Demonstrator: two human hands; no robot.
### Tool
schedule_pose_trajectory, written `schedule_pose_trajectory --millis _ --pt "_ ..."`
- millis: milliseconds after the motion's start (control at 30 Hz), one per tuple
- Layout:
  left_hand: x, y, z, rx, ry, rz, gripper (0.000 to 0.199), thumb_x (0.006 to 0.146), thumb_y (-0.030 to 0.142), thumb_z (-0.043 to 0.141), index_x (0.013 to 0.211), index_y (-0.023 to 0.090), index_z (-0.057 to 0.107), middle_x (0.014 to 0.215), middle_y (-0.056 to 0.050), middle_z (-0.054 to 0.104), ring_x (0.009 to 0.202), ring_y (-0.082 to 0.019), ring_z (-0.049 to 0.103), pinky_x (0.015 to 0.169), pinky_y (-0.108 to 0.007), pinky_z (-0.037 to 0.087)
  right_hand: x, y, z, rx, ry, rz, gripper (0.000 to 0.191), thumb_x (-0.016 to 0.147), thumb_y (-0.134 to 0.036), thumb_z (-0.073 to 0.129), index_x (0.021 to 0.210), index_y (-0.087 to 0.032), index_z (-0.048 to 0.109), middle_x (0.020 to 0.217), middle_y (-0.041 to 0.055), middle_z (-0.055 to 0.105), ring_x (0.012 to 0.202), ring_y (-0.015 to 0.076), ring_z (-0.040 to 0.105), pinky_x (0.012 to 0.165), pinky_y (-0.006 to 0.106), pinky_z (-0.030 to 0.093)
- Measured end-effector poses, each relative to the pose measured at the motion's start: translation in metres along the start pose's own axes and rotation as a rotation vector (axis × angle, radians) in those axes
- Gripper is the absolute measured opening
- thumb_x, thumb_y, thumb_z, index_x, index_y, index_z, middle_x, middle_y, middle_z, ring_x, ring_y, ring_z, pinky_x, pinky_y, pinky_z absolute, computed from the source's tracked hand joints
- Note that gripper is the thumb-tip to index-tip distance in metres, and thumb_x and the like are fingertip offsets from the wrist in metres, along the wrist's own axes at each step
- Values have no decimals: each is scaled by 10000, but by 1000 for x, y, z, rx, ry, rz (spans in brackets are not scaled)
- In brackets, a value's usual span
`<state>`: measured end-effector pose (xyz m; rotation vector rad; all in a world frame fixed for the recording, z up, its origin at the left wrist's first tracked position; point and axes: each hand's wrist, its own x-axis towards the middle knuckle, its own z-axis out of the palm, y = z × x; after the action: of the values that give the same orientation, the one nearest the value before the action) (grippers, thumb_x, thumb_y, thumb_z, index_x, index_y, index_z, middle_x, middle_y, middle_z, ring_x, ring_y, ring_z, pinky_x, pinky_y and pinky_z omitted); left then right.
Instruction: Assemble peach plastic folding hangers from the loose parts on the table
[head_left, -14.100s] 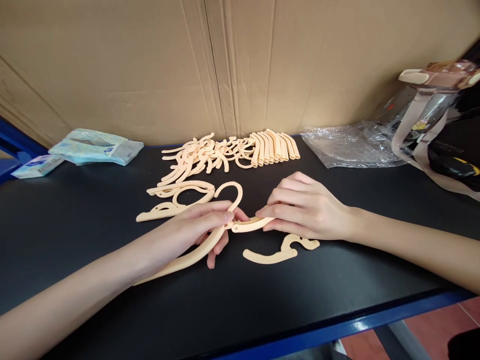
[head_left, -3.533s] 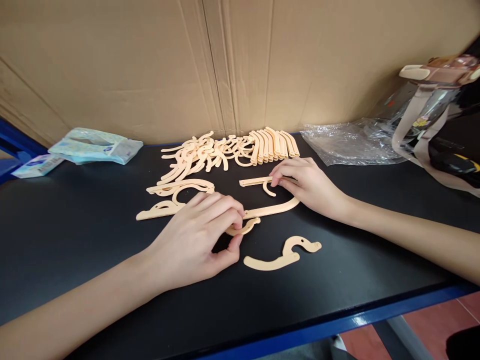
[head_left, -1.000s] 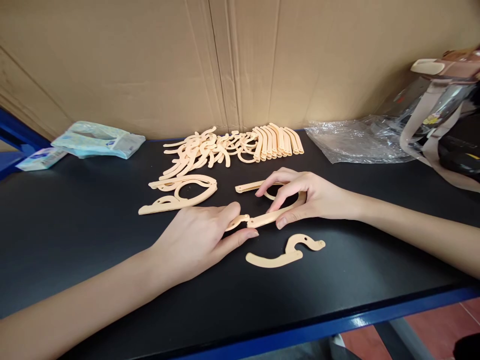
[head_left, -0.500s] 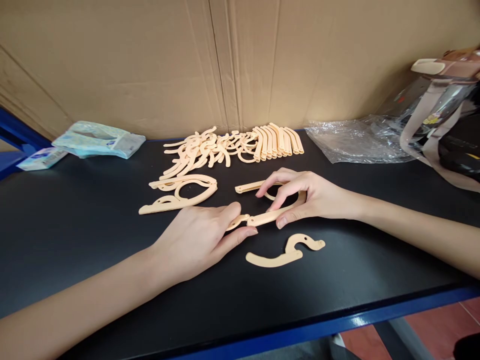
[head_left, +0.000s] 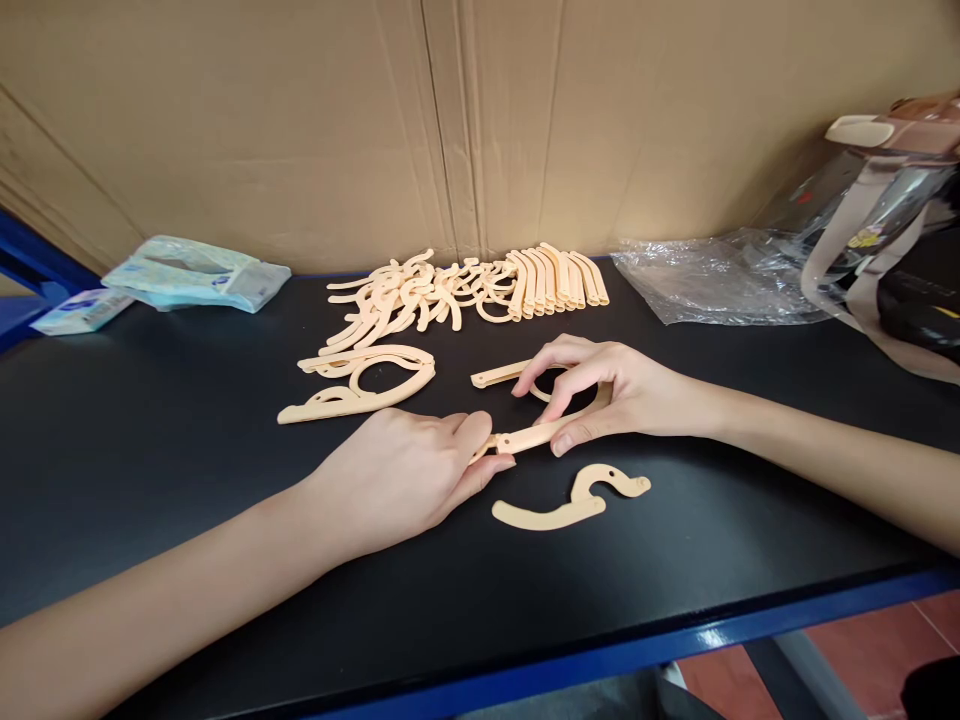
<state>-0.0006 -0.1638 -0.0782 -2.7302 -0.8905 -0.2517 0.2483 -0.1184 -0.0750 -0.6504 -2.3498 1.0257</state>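
Note:
My right hand is closed around a cream plastic folding hanger, thumb at the front and fingers over its central loop. At the hanger's left end, my left hand pinches a small curved hanger arm between thumb and forefinger. The arm's tip meets the hanger's end; most of the arm is hidden by the fingers. In front of my hands lies a hooked hanger piece joined to a curved arm. A folded hanger rests beyond my left hand.
Toward the back are a pile of curved hanger parts and a row of arm pieces. Tissue packs lie at left. A clear plastic bag and a strapped bottle are at right. Cardboard stands behind.
My left hand has moved slightly right, bringing the small arm closer against the hanger's end. My right hand and the hanger have barely moved.

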Motion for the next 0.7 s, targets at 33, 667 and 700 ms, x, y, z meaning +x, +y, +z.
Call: schedule_pose_trajectory --millis 33,667,700 --pt "0 0 0 11 5 10 449 1036 400 172 707 198 399 495 44 489 390 -117 487 420 -251 191 0 0 0 -4 2 -1 146 739 -366 778 816 -243 760 1093 52 667 1076 209 552 941 419 429" --pt "-1 2 -1 27 66 70 343 1012 314 291 725 193 435 556 41 495 447 -116 486 449 -277 237 1 -1 0 -49 -34 -18 162 756 -381 763 820 -234 745 1090 39 660 1037 191 539 926 382 408" --pt "-1 2 -2 22 79 80 340 1009 328 307 727 192 439 563 41 494 459 -116 481 451 -278 247 1 -2 0 -60 -41 -25 167 751 -379 767 818 -228 739 1099 38 657 1048 193 533 932 383 402"
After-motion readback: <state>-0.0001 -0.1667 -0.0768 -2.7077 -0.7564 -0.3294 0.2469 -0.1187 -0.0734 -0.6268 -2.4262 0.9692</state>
